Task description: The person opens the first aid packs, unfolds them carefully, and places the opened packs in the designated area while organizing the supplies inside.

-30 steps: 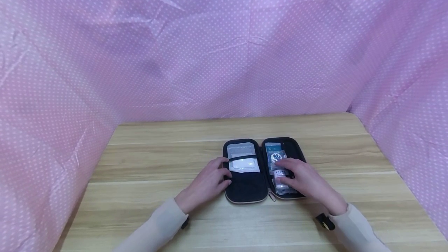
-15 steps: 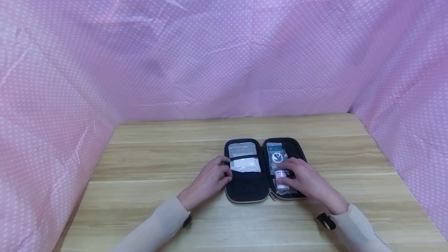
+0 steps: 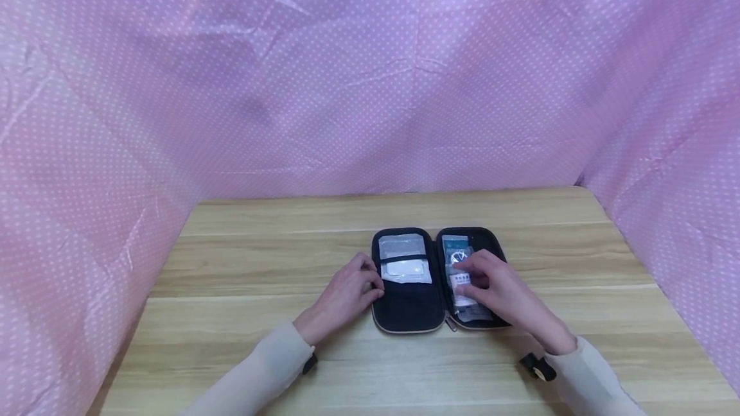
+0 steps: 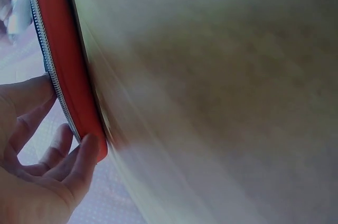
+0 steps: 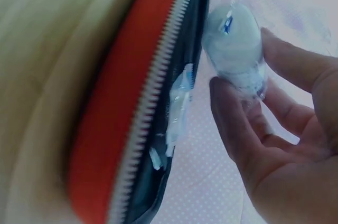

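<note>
A zip case (image 3: 407, 310), black inside with an orange-red shell (image 4: 60, 44), lies unfolded flat on the table. My left hand (image 3: 347, 289) holds its left rim, fingertips along the zipper. Over the right half, my right hand (image 3: 509, 291) pinches a white bandage roll (image 5: 232, 39) in clear wrapping between thumb and fingers. In the right wrist view the roll is lifted above the case's zippered rim. Printing shows on the roll's label in the head view. Under and behind it are a packet with a round white mark (image 3: 458, 257) and a teal packet (image 3: 455, 242).
A flat white packet (image 3: 405, 269) sits under a black elastic strap in the case's left half. The zipper pull (image 3: 451, 323) lies at the near end of the fold. Wood-grain table (image 3: 260, 242) surrounds the case, with pink dotted cloth (image 3: 370, 82) behind and at both sides.
My right hand has raised the bandage roll a little out of the case's right half, tipping it. The left hand's fingers have curled more at the left rim.
</note>
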Available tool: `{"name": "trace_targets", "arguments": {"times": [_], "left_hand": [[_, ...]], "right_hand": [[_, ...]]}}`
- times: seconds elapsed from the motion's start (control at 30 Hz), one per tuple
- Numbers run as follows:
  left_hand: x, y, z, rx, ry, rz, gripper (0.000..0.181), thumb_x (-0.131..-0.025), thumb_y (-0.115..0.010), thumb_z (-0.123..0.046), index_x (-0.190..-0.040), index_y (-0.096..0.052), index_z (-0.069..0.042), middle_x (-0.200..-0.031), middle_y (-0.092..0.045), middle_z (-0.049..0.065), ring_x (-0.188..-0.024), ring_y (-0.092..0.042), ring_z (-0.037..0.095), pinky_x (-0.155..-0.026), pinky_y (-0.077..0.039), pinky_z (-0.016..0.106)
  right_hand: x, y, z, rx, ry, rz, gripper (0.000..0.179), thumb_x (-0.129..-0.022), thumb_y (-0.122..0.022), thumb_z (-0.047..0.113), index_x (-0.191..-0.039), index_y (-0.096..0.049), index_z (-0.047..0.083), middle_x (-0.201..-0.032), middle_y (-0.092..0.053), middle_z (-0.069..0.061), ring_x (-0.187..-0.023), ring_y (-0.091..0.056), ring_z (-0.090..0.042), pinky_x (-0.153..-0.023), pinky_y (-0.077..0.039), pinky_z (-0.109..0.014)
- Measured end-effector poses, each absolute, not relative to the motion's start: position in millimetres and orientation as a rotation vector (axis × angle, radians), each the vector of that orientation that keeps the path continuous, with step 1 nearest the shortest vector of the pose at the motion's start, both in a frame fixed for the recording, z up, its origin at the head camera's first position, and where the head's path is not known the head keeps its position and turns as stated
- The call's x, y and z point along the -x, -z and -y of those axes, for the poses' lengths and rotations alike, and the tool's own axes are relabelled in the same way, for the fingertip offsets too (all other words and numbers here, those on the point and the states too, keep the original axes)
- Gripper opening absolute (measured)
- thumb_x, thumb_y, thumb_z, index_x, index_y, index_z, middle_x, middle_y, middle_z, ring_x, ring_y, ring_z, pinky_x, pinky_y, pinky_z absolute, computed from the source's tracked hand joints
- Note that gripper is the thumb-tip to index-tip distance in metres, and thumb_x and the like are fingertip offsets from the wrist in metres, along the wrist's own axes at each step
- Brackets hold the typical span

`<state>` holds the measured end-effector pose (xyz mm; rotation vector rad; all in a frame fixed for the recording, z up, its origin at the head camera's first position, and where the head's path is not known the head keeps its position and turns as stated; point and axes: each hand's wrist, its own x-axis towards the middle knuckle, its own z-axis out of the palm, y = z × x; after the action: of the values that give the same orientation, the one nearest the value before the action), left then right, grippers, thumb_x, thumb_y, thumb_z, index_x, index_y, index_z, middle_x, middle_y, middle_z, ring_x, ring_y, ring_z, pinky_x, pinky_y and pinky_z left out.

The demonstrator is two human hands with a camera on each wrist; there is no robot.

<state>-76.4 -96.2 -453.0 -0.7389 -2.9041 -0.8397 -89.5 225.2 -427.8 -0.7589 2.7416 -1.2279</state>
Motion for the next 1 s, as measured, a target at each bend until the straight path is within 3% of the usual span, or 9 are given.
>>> {"name": "trace_targets", "arguments": {"times": [0.33, 0.7, 0.87, 1.0], "left_hand": [[77.9, 452.4, 95.4, 0.724, 0.858, 2.912, 0.004, -0.093, -0.079, -0.013, -0.089, -0.079, -0.014, -0.114, -0.06, 0.005, -0.098, -0.062, 0.021, -0.085, -0.055, 0.04], [79.5, 453.8, 95.4, 0.71, 0.911, 2.908, 0.004, -0.092, -0.079, -0.013, -0.088, -0.079, -0.014, -0.113, -0.062, 0.005, -0.101, -0.063, 0.022, -0.088, -0.054, 0.041], [79.1, 452.2, 95.4, 0.702, 0.918, 2.939, 0.004, -0.094, -0.078, -0.013, -0.09, -0.079, -0.014, -0.115, -0.061, 0.006, -0.102, -0.062, 0.022, -0.09, -0.054, 0.042], [78.8, 451.5, 95.6, 0.699, 0.915, 2.95, 0.005, -0.094, -0.077, -0.013, -0.09, -0.079, -0.013, -0.116, -0.061, 0.006, -0.102, -0.062, 0.022, -0.089, -0.054, 0.041]], "right_hand": [[96.1, 418.8, -199.8, 0.678, 1.364, -2.765, 0.04, -0.091, -0.081, 0.011, -0.128, -0.068, 0.006, -0.13, -0.062, -0.012, -0.11, -0.069, -0.028, -0.091, -0.06, -0.041], [102.4, 424.8, -156.8, 0.62, 1.414, -2.752, 0.046, -0.091, -0.08, 0.011, -0.134, -0.065, 0.004, -0.119, -0.065, -0.011, -0.102, -0.065, -0.024, -0.09, -0.06, -0.042], [104.4, 429.5, -140.3, 0.594, 1.376, -2.76, 0.049, -0.092, -0.081, 0.014, -0.137, -0.063, 0.005, -0.123, -0.066, -0.012, -0.106, -0.065, -0.027, -0.092, -0.058, -0.049], [106.6, 433.6, -128.8, 0.563, 1.384, -2.755, 0.051, -0.091, -0.081, 0.013, -0.137, -0.061, 0.005, -0.123, -0.066, -0.013, -0.109, -0.065, -0.028, -0.094, -0.058, -0.047]]}}
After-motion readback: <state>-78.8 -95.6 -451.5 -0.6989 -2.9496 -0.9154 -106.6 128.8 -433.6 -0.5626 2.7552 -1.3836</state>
